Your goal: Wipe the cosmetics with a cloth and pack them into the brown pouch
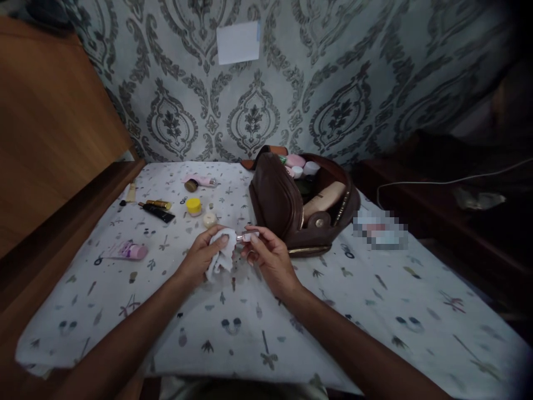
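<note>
My left hand (207, 251) is closed around a crumpled white cloth (222, 256), which hangs down below the fingers. Between thumb and fingers my right hand (270, 254) pinches a small slim cosmetic tube (248, 236), pale with a shiny band. The tube's left end meets the cloth; whether the left fingers also grip it is hidden. Just behind the hands stands a cream-coloured round jar (209, 220), with a yellow-lidded jar (194, 206) beyond it. Right of my right hand sits a brown leather bag (275, 194), unzipped, with several cosmetics and a beige tube (325, 200) inside.
Over the table lies a white patterned cloth (233, 344). At left are a purple tube (127, 251), a black tube (157, 212), a gold tube (159, 204) and a pink tube (202, 180). A blurred packet (381, 229) lies right of the bag. A wooden panel (58, 94) borders the left.
</note>
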The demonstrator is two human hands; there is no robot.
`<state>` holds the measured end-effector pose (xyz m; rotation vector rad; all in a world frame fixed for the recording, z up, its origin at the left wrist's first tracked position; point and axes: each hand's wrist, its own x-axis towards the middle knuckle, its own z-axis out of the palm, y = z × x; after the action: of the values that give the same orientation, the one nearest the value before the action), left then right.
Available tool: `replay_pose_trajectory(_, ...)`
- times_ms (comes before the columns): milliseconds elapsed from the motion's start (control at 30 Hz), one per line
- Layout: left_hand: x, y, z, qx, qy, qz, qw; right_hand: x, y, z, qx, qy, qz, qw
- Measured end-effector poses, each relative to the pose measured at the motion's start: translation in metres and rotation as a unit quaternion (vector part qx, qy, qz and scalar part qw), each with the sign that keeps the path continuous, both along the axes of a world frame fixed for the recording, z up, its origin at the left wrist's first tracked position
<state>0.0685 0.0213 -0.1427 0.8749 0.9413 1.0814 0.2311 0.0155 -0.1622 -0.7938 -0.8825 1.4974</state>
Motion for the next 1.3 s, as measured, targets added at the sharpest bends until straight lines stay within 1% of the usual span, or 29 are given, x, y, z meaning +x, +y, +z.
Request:
replay_pose_trajectory(67,0.001,-0.001,0.001,0.003,-0.001,-0.009,1.0,0.0,0.0,-0.001,-0.005,0.004,-0.006,1.0)
replay_pose_trajectory(133,0.003,-0.003,0.003,-0.008,-0.002,-0.007,1.0,0.0,0.0,-0.002,0.007,-0.006,-0.008,1.0)
replay_pose_trajectory(267,0.006,-0.003,0.007,-0.064,0.03,0.009,0.997,0.002,-0.002,-0.002,0.052,-0.068,0.006,0.996)
replay_pose_trajectory(367,0.008,-0.003,0.01,-0.095,0.057,0.008,0.994,0.002,-0.004,-0.002,0.078,-0.1,0.02,0.992)
replay_pose_trajectory(467,0.008,-0.003,0.01,-0.103,0.062,0.023,0.992,0.003,-0.005,-0.004,0.087,-0.111,0.024,0.99)
replay_pose_trajectory(533,0.008,-0.003,0.009,-0.108,0.062,0.054,0.991,0.004,-0.005,-0.005,0.094,-0.126,0.021,0.987)
replay_pose_trajectory(600,0.009,-0.003,0.009,-0.123,0.069,0.101,0.985,0.005,-0.005,-0.005,0.12,-0.16,0.0,0.98)
replay_pose_trajectory(667,0.009,-0.003,0.008,-0.118,0.062,0.136,0.982,0.006,-0.005,-0.002,0.162,-0.203,-0.034,0.965)
replay_pose_trajectory(767,0.009,-0.004,0.011,-0.063,0.04,0.145,0.987,0.005,-0.01,0.003,0.214,-0.26,-0.059,0.94)
replay_pose_trajectory(833,0.008,-0.005,0.014,-0.051,0.045,0.163,0.984,0.004,-0.014,0.006,0.22,-0.293,-0.056,0.929)
replay_pose_trajectory(900,0.006,-0.006,0.017,-0.056,0.063,0.178,0.98,0.004,-0.018,0.01,0.211,-0.321,-0.04,0.922)
replay_pose_trajectory(967,0.004,-0.006,0.018,-0.06,0.085,0.19,0.976,0.005,-0.021,0.016,0.201,-0.347,-0.01,0.916)
replay_pose_trajectory(1067,0.002,-0.007,0.016,-0.075,0.124,0.215,0.966,0.009,-0.022,0.026,0.201,-0.386,0.023,0.9)
replay_pose_trajectory(1133,0.001,-0.009,0.012,-0.095,0.139,0.219,0.961,0.012,-0.021,0.034,0.19,-0.405,0.042,0.893)
replay_pose_trajectory(1200,0.001,-0.012,0.009,-0.11,0.147,0.205,0.962,0.014,-0.019,0.04,0.174,-0.408,0.071,0.893)
replay_pose_trajectory(1300,0.0,-0.019,0.009,-0.096,0.138,0.149,0.974,0.016,-0.015,0.045,0.163,-0.386,0.109,0.901)
